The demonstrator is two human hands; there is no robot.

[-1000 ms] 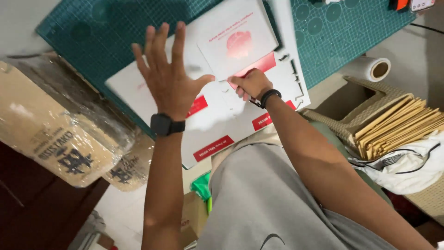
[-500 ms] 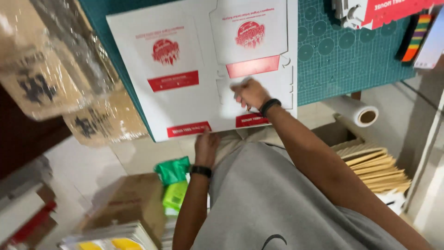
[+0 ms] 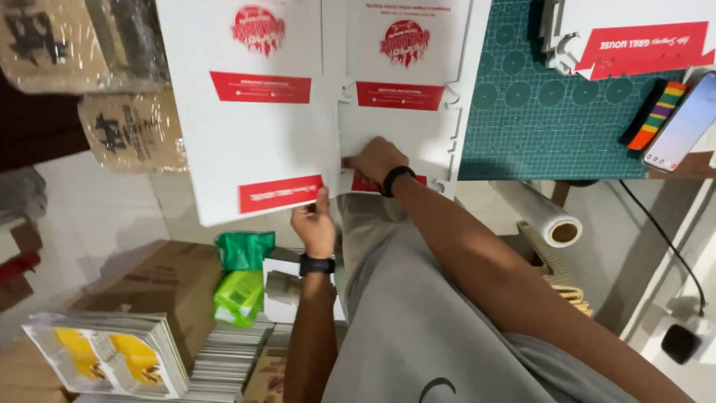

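left hand (image 3: 313, 222) fingers pinch the flat white red-printed cardboard box blank (image 3: 253, 112) at its near edge; right hand (image 3: 377, 159) fingers press flat; the overhanging blank may crease.

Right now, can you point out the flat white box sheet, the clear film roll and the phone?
flat white box sheet (image 3: 246, 142), head view, blank middle of its left panel.
clear film roll (image 3: 541, 210), head view, its wound side.
phone (image 3: 682, 130), head view, middle of its screen.
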